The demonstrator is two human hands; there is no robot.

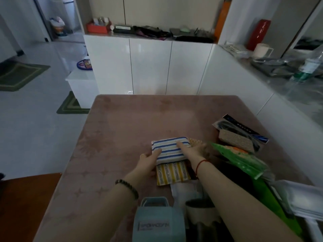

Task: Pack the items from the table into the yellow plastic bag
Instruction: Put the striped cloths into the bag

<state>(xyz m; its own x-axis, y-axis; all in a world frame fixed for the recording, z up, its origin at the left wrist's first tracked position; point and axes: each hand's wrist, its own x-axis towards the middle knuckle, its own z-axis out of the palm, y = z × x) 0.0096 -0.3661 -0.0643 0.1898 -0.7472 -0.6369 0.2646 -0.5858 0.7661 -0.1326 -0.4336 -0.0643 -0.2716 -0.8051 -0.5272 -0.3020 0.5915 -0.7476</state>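
A folded blue-and-white striped cloth [169, 147] lies on the pink table [122, 130], overlapping a yellow-striped packet [172, 173] just in front of it. My left hand [148, 160] grips the cloth's left edge, thumb on top. My right hand [189, 150] lies flat on the cloth's right end, fingers spread. A beige bristly item [196, 142] peeks out beyond my right hand. No yellow plastic bag is clearly visible; a green plastic bag [244, 161] lies to the right.
At the right of the table lie a woven pad [236, 139], a dark packaged item [244, 128] and white plastic packaging [304, 198]. A blue-grey pouch [157, 220] and a dark cup [201, 212] sit at the near edge. White cabinets stand beyond the table.
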